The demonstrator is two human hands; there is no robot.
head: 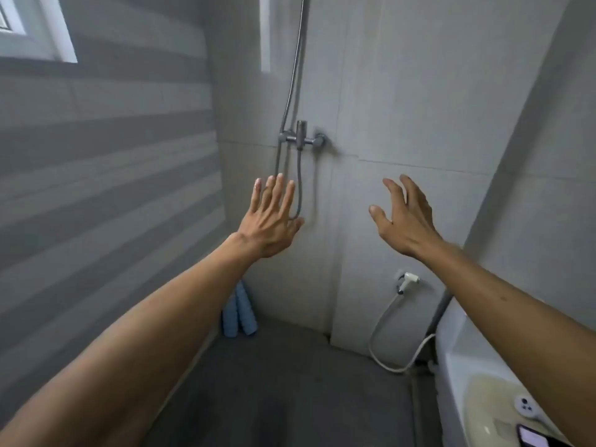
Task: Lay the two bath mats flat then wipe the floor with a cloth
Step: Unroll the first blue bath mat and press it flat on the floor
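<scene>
1. Two rolled blue bath mats stand in the far floor corner, tops hidden by your left arm.
2. Your left hand and right hand: fingers spread, empty.
3. White toilet tank: cut off at right.

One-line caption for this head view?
Both empty hands, left hand and right hand, raised; rolled blue mats upright in corner.

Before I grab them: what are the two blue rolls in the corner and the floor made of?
The blue rolls look like soft, bumpy rubber or foam, judging by their knobbly surface; the blur leaves it open. The floor looks like matte dark grey tile or stone, without shine.
</scene>
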